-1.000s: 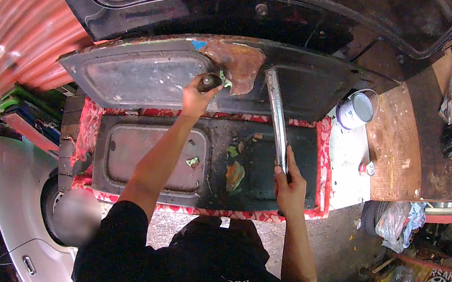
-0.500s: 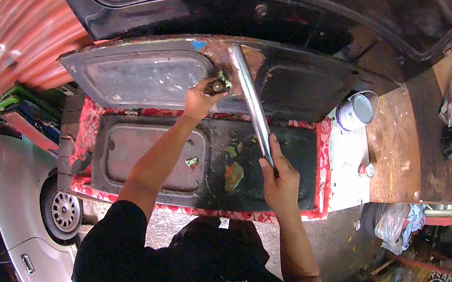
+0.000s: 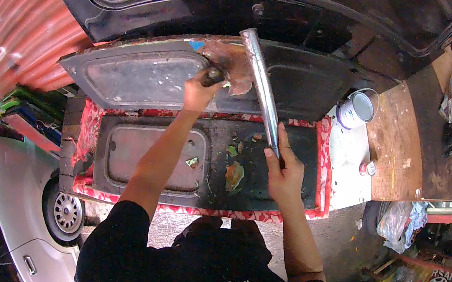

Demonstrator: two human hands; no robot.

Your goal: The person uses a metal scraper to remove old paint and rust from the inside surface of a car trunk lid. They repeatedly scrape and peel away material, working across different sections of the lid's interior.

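1. Two separate grips are seen, the hands being kept apart: a dark rounded block [image 3: 213,76] is clasped by the left hand [image 3: 198,94], and a long silver metal bar [image 3: 263,81] is gripped near its lower end by the right hand [image 3: 285,173].
2. The dark upper panel [image 3: 141,78] is tilted up behind the lower panel [image 3: 129,152]. The block is held at the left edge of its rust-brown patch [image 3: 224,54]; the bar is seen crossing the patch's right side, though whether it is touched cannot be told.
3. The work is judged to be partly done: the patch is bared, and loose flakes [image 3: 234,176] are scattered on the lower panel. A pale ragged edge and a blue spot [image 3: 196,45] are left beside the patch, and the dark coating around it is left in place.
4. Compared with half a second ago, the bar's far end is raised higher and shifted slightly right, and the block is turned and carried a little up and left. The flakes are left where they were.
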